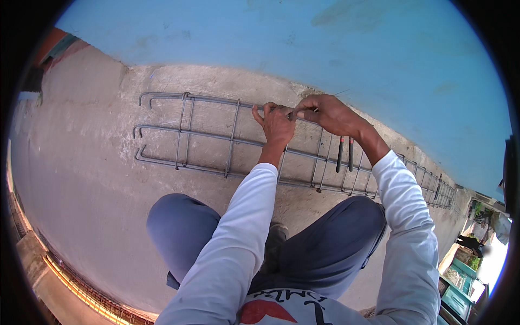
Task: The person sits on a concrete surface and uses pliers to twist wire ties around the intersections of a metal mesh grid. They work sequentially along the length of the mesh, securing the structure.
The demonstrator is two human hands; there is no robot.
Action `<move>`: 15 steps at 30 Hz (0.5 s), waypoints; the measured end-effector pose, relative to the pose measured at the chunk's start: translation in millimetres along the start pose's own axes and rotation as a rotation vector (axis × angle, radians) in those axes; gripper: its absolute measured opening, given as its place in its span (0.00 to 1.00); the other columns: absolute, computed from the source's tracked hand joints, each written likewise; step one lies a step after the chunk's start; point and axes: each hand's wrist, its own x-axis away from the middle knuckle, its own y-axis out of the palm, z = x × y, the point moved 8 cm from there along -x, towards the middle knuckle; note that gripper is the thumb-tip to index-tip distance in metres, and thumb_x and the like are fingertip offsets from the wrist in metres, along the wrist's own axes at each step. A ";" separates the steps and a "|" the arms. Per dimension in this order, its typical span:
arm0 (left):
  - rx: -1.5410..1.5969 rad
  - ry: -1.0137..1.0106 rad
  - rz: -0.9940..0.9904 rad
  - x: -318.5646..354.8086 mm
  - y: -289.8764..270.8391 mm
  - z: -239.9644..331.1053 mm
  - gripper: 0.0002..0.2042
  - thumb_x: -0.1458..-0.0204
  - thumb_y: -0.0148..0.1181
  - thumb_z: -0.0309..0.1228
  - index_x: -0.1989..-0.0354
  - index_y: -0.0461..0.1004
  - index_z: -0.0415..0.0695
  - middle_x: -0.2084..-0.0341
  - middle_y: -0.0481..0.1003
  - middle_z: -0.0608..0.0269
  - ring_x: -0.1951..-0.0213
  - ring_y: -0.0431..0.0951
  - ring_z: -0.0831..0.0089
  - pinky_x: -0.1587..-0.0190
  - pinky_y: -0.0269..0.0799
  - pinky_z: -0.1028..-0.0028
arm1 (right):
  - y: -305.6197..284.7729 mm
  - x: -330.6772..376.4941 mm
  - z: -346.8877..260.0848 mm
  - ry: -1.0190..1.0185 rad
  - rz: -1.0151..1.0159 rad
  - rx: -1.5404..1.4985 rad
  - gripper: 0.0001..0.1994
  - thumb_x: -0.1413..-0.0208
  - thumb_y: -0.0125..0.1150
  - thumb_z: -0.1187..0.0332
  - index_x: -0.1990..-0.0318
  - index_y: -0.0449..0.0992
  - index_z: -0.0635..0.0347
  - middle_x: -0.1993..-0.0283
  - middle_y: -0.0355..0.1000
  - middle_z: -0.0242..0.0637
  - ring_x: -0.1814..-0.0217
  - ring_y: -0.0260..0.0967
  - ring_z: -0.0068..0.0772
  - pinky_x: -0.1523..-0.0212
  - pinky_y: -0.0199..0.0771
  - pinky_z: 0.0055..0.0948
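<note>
A long cage of steel reinforcing bar [232,140] lies across the concrete in front of my knees, with hooked bar ends at its left. My left hand [278,125] is at its far top bar, fingers bent and closed around the bar. Just right of it, my right hand [333,115] pinches its thumb and forefinger together close to the left fingertips. A thin wire [342,92] pokes out past the right hand; its other end is hidden. Below the right wrist are the black handles of pliers [340,154] with red bands; their jaws are hidden.
A blue wall [379,49] rises along the far side of the cage. Grey concrete floor [81,162] spreads to the left. More bars [86,287] lie at the lower left. Teal boxes [457,298] and a dark-clothed person [470,244] are off to the right.
</note>
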 end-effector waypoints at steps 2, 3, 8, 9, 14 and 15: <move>0.006 0.004 -0.018 2.4 3.2 6.8 0.08 0.48 0.69 0.40 0.62 0.87 0.55 0.63 0.82 0.70 0.40 0.65 0.67 0.29 0.25 0.44 | 27.2 51.9 30.1 0.371 -0.418 -0.154 0.19 0.36 0.60 0.55 0.53 0.81 0.64 0.65 0.77 0.42 0.62 0.73 0.35 0.55 0.75 0.35; -0.009 0.007 -0.016 1.5 3.2 4.1 0.08 0.48 0.69 0.40 0.62 0.86 0.55 0.63 0.82 0.69 0.40 0.65 0.67 0.29 0.24 0.43 | 35.6 68.8 62.1 0.455 -0.440 -0.074 0.21 0.35 0.59 0.52 0.54 0.82 0.65 0.58 0.77 0.47 0.55 0.75 0.38 0.50 0.74 0.39; 0.002 -0.017 -0.044 0.6 5.6 6.0 0.10 0.48 0.69 0.40 0.59 0.86 0.55 0.61 0.82 0.68 0.38 0.63 0.66 0.28 0.21 0.43 | 24.7 138.1 209.5 0.612 0.324 0.251 0.44 0.47 0.71 0.48 0.30 0.58 0.64 0.47 0.72 0.65 0.44 0.73 0.55 0.44 0.72 0.46; 0.014 -0.015 -0.052 1.2 8.0 9.9 0.10 0.48 0.69 0.40 0.59 0.86 0.55 0.60 0.81 0.68 0.38 0.62 0.66 0.28 0.20 0.43 | 33.7 147.5 240.5 0.607 0.379 0.123 0.49 0.50 0.73 0.48 0.28 0.52 0.64 0.47 0.72 0.66 0.44 0.73 0.57 0.44 0.72 0.47; 0.017 -0.029 -0.072 1.0 4.7 6.8 0.11 0.48 0.69 0.41 0.57 0.85 0.57 0.61 0.81 0.70 0.37 0.62 0.67 0.28 0.20 0.43 | 46.6 145.3 238.3 0.706 0.234 -0.090 0.54 0.53 0.76 0.56 0.26 0.43 0.68 0.45 0.71 0.67 0.43 0.73 0.61 0.42 0.72 0.46; 0.020 -0.028 -0.069 0.8 3.6 4.5 0.10 0.48 0.69 0.41 0.58 0.85 0.57 0.62 0.81 0.70 0.37 0.62 0.67 0.28 0.20 0.43 | 46.5 141.5 237.9 0.679 0.252 -0.044 0.52 0.52 0.73 0.58 0.26 0.44 0.68 0.46 0.71 0.67 0.43 0.73 0.62 0.42 0.72 0.46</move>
